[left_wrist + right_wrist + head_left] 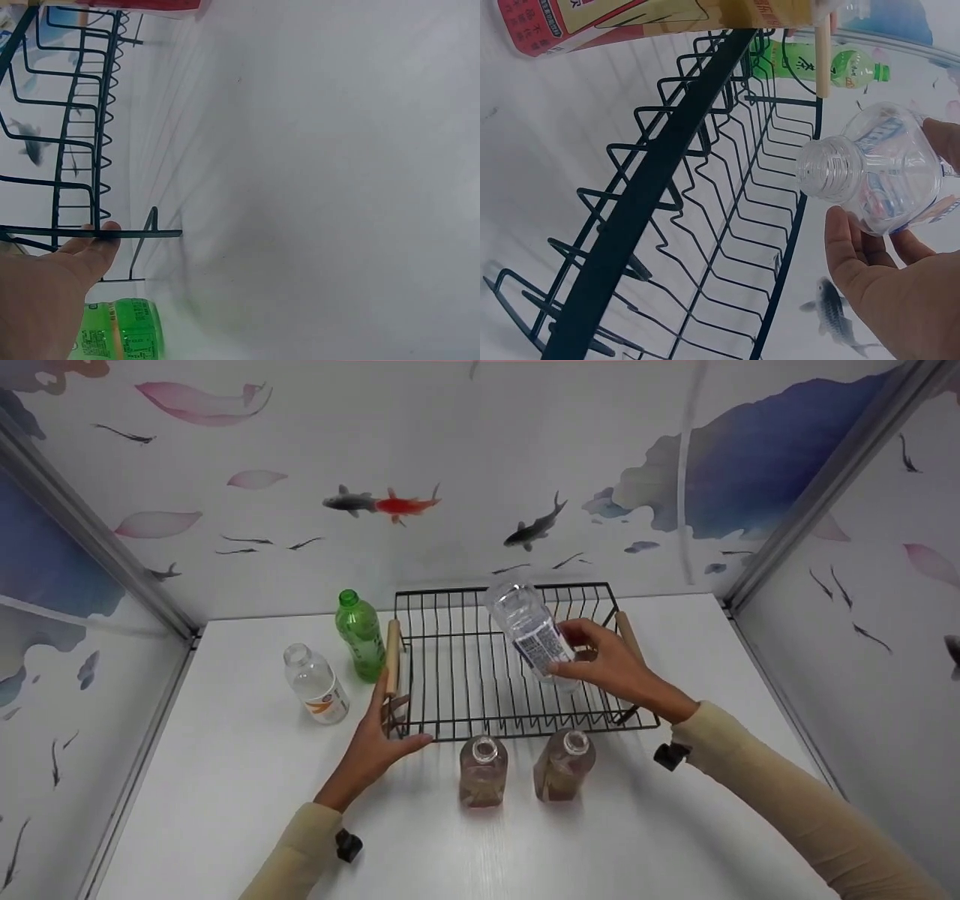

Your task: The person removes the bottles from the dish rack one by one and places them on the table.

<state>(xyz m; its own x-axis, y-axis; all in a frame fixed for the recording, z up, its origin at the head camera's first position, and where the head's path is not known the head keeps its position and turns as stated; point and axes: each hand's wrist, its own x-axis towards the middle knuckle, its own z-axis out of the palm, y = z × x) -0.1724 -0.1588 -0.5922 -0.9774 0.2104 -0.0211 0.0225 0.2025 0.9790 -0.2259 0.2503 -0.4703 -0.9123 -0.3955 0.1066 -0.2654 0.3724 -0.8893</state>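
My right hand (607,664) grips a clear plastic bottle (525,619) with a printed label, above the right part of a black wire dish rack (465,675). The bottle is tilted upside down; its uncapped neck (829,169) points down toward the rack in the right wrist view. At the rack's left side, my left hand (371,742) touches the frame by the wooden handle (393,656), its thumb spread out along the front edge. In the left wrist view, its fingertips (111,229) rest against the rack's wire end.
Left of the rack stand a green bottle (360,634) and a clear bottle (316,686) with an orange-marked label. Two brownish see-through bottles, one left (484,772) and one right (564,765), stand before the rack's front edge. Patterned walls (480,472) enclose the white table (645,840).
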